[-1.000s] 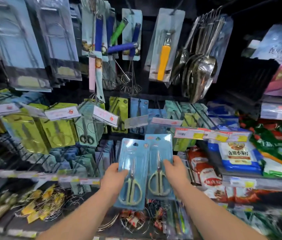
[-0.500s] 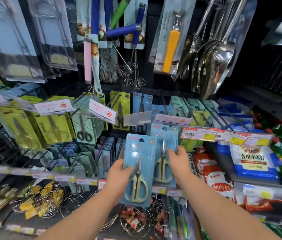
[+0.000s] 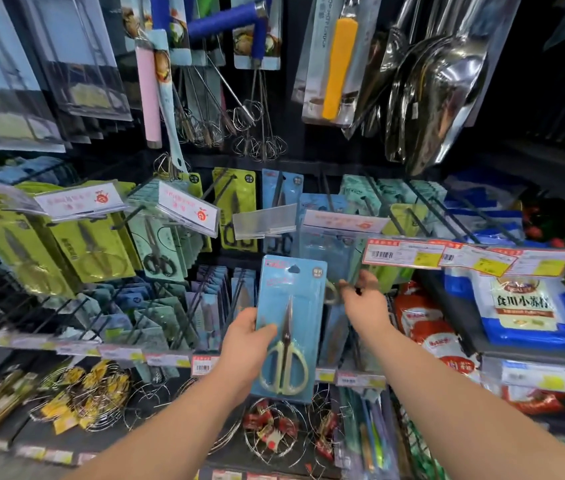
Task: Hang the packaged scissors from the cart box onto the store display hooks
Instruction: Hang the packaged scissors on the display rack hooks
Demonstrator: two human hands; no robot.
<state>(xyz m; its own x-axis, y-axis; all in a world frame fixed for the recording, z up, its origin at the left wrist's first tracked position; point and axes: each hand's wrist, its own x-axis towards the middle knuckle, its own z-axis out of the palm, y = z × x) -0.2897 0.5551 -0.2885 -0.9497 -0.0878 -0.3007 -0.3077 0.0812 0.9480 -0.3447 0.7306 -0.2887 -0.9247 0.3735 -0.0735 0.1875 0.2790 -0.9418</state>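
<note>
Two scissors packs (image 3: pixel 288 306) held — left hand (image 3: pixel 246 344), right hand (image 3: pixel 365 303).

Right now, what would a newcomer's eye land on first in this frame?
The blue scissors pack at centre stands out, held upright with the left hand gripping its lower left edge. Just right of it, the right hand reaches up to a second pack, which is motion-blurred, so its grip is unclear. At top right, shiny steel scoops hang and catch the light.
</note>
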